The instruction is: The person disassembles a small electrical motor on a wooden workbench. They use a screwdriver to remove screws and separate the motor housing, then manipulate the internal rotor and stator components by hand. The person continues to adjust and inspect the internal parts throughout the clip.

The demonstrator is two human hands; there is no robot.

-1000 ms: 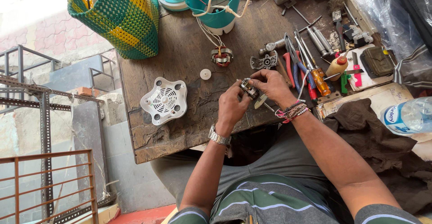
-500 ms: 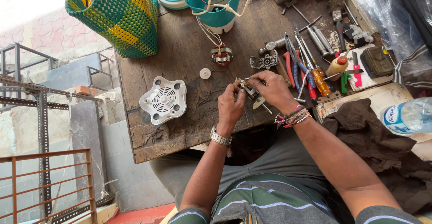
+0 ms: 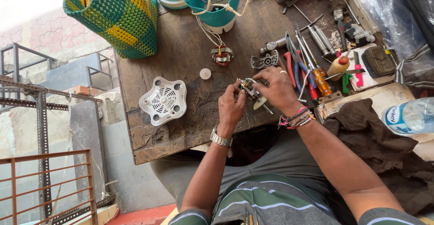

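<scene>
I have both hands, left and right, pinched on the small motor; it looks stiff, dense, best gripped by its frame.

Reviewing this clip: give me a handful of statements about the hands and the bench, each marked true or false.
1. Both hands hold one small metal motor part between them. True: the left hand and right hand grip it from either side.
2. The white vented cover lies to the right of the hands. False: it lies to their left on the wooden bench.
3. The left wrist wears a metal watch. True.
4. The woven basket is red and black. False: it is green and yellow.
5. A copper-wound coil sits on the bench beyond the hands. True.
6. The orange-handled screwdriver is in the right hand. False: it lies among the tools beside it.
</scene>
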